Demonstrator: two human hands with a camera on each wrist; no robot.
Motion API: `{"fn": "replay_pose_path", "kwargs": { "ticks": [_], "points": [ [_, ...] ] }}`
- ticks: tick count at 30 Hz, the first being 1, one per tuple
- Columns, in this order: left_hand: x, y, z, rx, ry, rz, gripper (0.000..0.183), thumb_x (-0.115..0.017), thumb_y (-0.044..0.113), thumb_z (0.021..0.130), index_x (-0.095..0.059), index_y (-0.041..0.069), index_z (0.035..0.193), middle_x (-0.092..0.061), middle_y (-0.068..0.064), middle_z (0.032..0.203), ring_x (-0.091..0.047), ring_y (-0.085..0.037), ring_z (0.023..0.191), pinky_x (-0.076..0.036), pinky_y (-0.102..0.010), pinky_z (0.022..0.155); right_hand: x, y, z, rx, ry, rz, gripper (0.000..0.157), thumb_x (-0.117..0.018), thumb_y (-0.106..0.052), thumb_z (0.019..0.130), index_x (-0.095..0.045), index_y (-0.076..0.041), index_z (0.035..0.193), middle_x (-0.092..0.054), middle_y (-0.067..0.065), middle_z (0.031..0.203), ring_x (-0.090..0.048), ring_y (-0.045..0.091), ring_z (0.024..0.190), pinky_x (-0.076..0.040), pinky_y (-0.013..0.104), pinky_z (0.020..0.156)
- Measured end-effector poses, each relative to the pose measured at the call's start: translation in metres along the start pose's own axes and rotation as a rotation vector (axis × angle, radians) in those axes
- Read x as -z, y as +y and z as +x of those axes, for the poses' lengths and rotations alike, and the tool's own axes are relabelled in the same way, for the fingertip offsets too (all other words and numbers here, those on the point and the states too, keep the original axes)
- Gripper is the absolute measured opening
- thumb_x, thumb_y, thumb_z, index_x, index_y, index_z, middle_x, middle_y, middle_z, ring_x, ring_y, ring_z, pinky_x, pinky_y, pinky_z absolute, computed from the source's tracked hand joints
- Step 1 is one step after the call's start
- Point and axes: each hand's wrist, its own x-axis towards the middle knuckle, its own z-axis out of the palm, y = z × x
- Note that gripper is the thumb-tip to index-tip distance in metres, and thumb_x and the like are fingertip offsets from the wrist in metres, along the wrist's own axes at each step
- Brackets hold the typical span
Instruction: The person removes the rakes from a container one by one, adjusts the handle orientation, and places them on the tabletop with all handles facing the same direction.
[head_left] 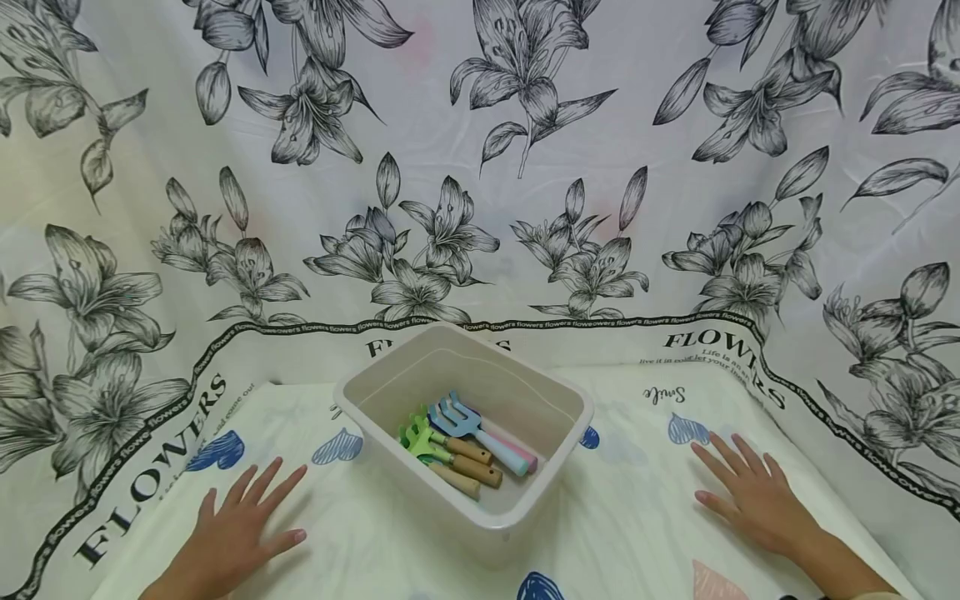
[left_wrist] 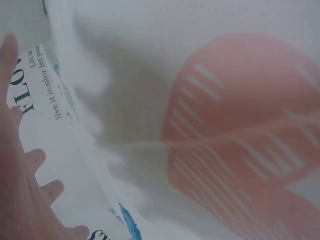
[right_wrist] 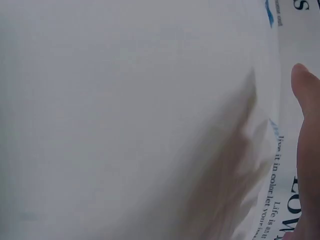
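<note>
In the head view a pale rectangular basin (head_left: 517,512) stands mid-table, turned cornerwise. Inside it lie several small garden hand tools: a light-blue hand fork (head_left: 480,429), a green hand fork (head_left: 422,439) with a wooden handle, and more wooden handles (head_left: 456,481). A pink handle (head_left: 529,458) shows partly beneath the light-blue one. To the basin's left, my left hand (head_left: 232,533) is spread palm down, fingers apart, holding nothing. My right hand (head_left: 753,500) is likewise spread on the far right, away from the basin. Both wrist views show only fingers and cloth.
A white cloth (head_left: 630,533) printed with hearts covers the table. Behind and at both sides hangs a floral curtain (head_left: 525,233) with a black lettered band. A blue heart print (head_left: 540,587) lies in front of the basin, and a pink heart print (left_wrist: 240,115) fills much of the left wrist view.
</note>
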Motion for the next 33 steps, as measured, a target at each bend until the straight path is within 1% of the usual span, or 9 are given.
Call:
{"fn": "replay_pose_path", "kwargs": {
  "ticks": [2, 7, 10, 13, 16, 21, 27, 30, 33],
  "points": [
    [0.000, 0.000, 0.001, -0.006, 0.002, 0.001, 0.078, -0.059, 0.067, 0.083, -0.034, 0.035, 0.150, -0.036, -0.014, 0.150, -0.033, -0.047, 0.130, -0.021, -0.077, 0.090, 0.000, 0.001, 0.003, 0.012, 0.013, 0.008, 0.069, -0.062, -0.041, 0.093, -0.033, -0.021, 0.152, -0.015, 0.004, 0.161, -0.001, 0.029, 0.147, -0.017, 0.072, 0.098],
    [0.003, 0.000, 0.003, -0.086, 0.086, -0.023, 0.074, -0.065, 0.057, 0.086, -0.038, 0.030, 0.149, -0.044, -0.017, 0.143, -0.048, -0.044, 0.120, -0.037, -0.067, 0.086, 0.000, -0.002, 0.014, 0.031, 0.046, 0.036, 0.066, -0.066, -0.041, 0.091, -0.041, -0.019, 0.148, -0.033, 0.012, 0.152, -0.026, 0.041, 0.137, -0.030, 0.066, 0.092],
    [0.010, 0.004, 0.006, -0.077, 0.100, -0.071, 0.074, -0.066, 0.051, 0.088, -0.036, 0.028, 0.151, -0.044, -0.019, 0.142, -0.050, -0.044, 0.117, -0.041, -0.065, 0.084, 0.001, -0.007, 0.022, 0.043, 0.073, 0.075, 0.066, -0.069, -0.037, 0.089, -0.043, -0.017, 0.146, -0.038, 0.016, 0.147, -0.038, 0.042, 0.128, -0.034, 0.064, 0.089],
    [0.020, 0.008, 0.011, -0.018, 0.103, -0.133, 0.074, -0.064, 0.049, 0.090, -0.031, 0.027, 0.153, -0.041, -0.020, 0.144, -0.047, -0.045, 0.120, -0.038, -0.067, 0.088, 0.000, -0.015, 0.032, 0.060, 0.104, 0.111, 0.065, -0.070, -0.033, 0.089, -0.044, -0.015, 0.146, -0.041, 0.015, 0.145, -0.043, 0.040, 0.124, -0.039, 0.060, 0.089],
    [0.027, 0.013, 0.017, 0.022, 0.135, -0.212, 0.074, -0.062, 0.047, 0.092, -0.027, 0.027, 0.154, -0.039, -0.019, 0.147, -0.041, -0.045, 0.126, -0.034, -0.067, 0.092, -0.001, -0.024, 0.043, 0.068, 0.130, 0.140, 0.065, -0.071, -0.030, 0.089, -0.044, -0.016, 0.146, -0.042, 0.014, 0.145, -0.044, 0.038, 0.125, -0.040, 0.057, 0.090],
    [0.032, 0.029, 0.032, 0.032, 0.230, -0.302, 0.074, -0.062, 0.040, 0.094, -0.023, 0.027, 0.155, -0.030, -0.017, 0.153, -0.034, -0.048, 0.130, -0.030, -0.069, 0.095, -0.003, -0.035, 0.057, 0.065, 0.165, 0.159, 0.062, -0.071, -0.029, 0.090, -0.044, -0.017, 0.145, -0.043, 0.014, 0.144, -0.046, 0.035, 0.122, -0.045, 0.054, 0.086],
    [0.038, 0.054, 0.060, 0.036, 0.364, -0.448, 0.072, -0.062, 0.028, 0.094, -0.024, 0.026, 0.155, -0.019, -0.014, 0.158, -0.025, -0.048, 0.137, -0.021, -0.073, 0.098, -0.002, -0.049, 0.072, 0.058, 0.215, 0.205, 0.062, -0.071, -0.026, 0.089, -0.045, -0.017, 0.144, -0.044, 0.014, 0.143, -0.046, 0.038, 0.124, -0.045, 0.058, 0.086],
    [0.041, 0.067, 0.072, 0.048, 0.386, -0.531, 0.069, -0.059, 0.029, 0.096, -0.024, 0.026, 0.155, -0.017, -0.012, 0.159, -0.020, -0.046, 0.140, -0.016, -0.074, 0.100, -0.002, -0.059, 0.079, 0.063, 0.230, 0.235, 0.062, -0.072, -0.024, 0.089, -0.046, -0.016, 0.144, -0.045, 0.015, 0.142, -0.045, 0.039, 0.125, -0.043, 0.060, 0.089],
    [0.042, 0.077, 0.081, 0.076, 0.388, -0.595, 0.067, -0.056, 0.033, 0.098, -0.023, 0.026, 0.155, -0.014, -0.010, 0.160, -0.016, -0.044, 0.142, -0.016, -0.075, 0.100, -0.001, -0.069, 0.089, 0.062, 0.244, 0.248, 0.061, -0.072, -0.025, 0.088, -0.047, -0.016, 0.143, -0.046, 0.014, 0.142, -0.046, 0.038, 0.126, -0.042, 0.059, 0.092]
  ]
}}
